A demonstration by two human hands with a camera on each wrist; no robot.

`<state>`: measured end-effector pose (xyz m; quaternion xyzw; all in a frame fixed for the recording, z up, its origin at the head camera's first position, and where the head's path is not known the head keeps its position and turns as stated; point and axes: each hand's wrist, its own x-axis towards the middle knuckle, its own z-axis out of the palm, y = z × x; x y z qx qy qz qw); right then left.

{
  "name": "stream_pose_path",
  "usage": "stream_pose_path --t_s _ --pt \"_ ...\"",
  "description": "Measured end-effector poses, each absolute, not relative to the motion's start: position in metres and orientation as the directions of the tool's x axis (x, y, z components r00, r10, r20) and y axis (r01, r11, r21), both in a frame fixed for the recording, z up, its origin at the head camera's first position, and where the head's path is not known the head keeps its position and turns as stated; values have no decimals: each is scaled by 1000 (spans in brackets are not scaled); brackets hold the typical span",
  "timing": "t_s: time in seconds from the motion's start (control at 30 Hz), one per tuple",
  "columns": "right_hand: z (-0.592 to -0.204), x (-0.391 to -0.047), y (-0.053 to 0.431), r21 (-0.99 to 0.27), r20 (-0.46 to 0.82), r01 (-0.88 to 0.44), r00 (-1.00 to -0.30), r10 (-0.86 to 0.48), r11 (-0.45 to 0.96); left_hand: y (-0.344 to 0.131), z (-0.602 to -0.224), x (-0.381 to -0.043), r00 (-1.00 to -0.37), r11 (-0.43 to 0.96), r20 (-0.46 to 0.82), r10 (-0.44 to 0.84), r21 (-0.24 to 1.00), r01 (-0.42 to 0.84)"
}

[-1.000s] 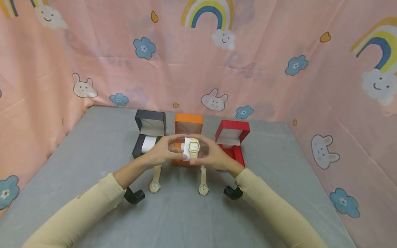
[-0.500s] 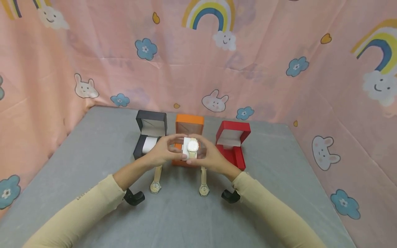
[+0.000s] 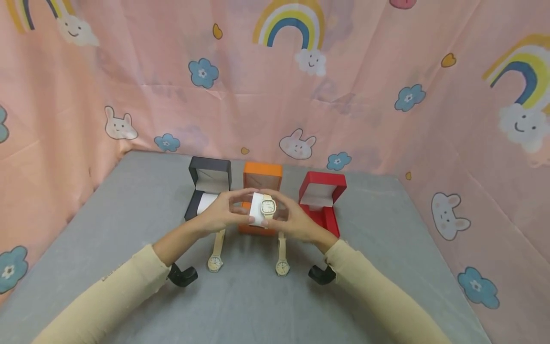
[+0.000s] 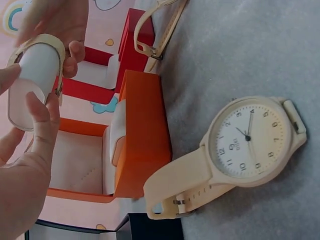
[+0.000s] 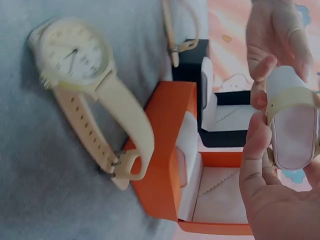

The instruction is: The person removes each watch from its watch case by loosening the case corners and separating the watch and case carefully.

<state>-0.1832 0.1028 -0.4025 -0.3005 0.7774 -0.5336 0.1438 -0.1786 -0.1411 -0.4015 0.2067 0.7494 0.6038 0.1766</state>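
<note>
Above the open orange box (image 3: 263, 169), both hands hold a white watch cushion (image 3: 256, 209) with a cream square-faced watch (image 3: 268, 206) around one end. My left hand (image 3: 221, 212) grips the bare end of the cushion between thumb and fingers. My right hand (image 3: 298, 220) pinches the watch end. In the left wrist view the cream strap (image 4: 61, 55) loops around the far part of the cushion. From the right wrist, the strap (image 5: 292, 98) encircles the cushion close to its flat pinkish end; the watch face is hidden there.
Behind the hands stand an open black box (image 3: 210, 172) with a white cushion inside, left, and an open red box (image 3: 323, 191), right. Two round-faced cream watches, one left (image 3: 215, 263) and one right (image 3: 282, 266), lie in front on the grey cloth (image 3: 249, 310).
The cushion and watch have tilted slightly between the hands, showing more of the cushion's white side. Both hands keep their hold. The head view has shifted slightly upward.
</note>
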Motion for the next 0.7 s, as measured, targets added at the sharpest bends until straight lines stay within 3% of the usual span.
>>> stream_pose_path --t_s 0.47,0.7 --pt "-400 -187 111 -966 37 -194 -754 -656 169 -144 -397 -182 -831 176 -1 556 977 117" --pt "-394 -184 112 -963 -48 -143 -740 -671 227 -144 -395 -179 -836 160 16 549 979 124"
